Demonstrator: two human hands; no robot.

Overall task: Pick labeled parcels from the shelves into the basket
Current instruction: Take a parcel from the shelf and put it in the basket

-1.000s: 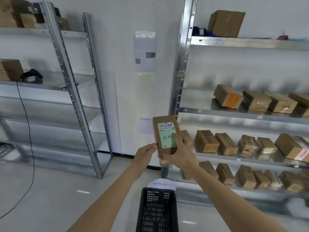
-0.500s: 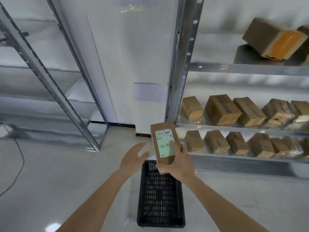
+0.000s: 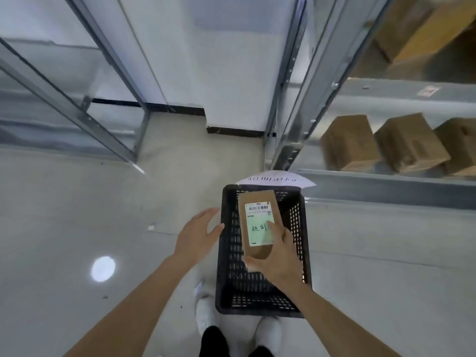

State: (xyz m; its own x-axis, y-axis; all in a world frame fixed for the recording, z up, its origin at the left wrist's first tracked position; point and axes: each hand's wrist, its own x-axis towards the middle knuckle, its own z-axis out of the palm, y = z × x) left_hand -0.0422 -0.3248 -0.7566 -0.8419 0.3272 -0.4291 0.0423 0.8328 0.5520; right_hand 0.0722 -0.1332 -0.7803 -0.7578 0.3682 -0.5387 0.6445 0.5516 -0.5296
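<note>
- Your right grip point(image 3: 277, 256) is curled round the near end of the labeled parcel point(image 3: 258, 225), thumb pressed on the label and fingers under the near edge; your left grip point(image 3: 197, 234) holds nothing, fingers straight and spread, at 9 o'clock of the parcel beside the basket's left wall.
- Shelves point(image 3: 386, 188) run from 12 to 3 o'clock, with three more brown boxes point(image 3: 347, 143) on the level nearest the floor, well apart from your hands.
- Black basket point(image 3: 306, 253) sits on the floor at 6 o'clock of the shelf post, just ahead of your white shoes point(image 3: 269, 333); it looks bare inside, though the parcel hides part of the bottom.
- Labeled parcel is in the air over the basket's far half, label up.
- Likely trouble: you hold only one end, so the far end could dip and catch the far rim. Released from this height, it might land on an edge or label down.
- White paper sheet point(image 3: 275, 179) lies on the floor at the basket's 12 o'clock.
</note>
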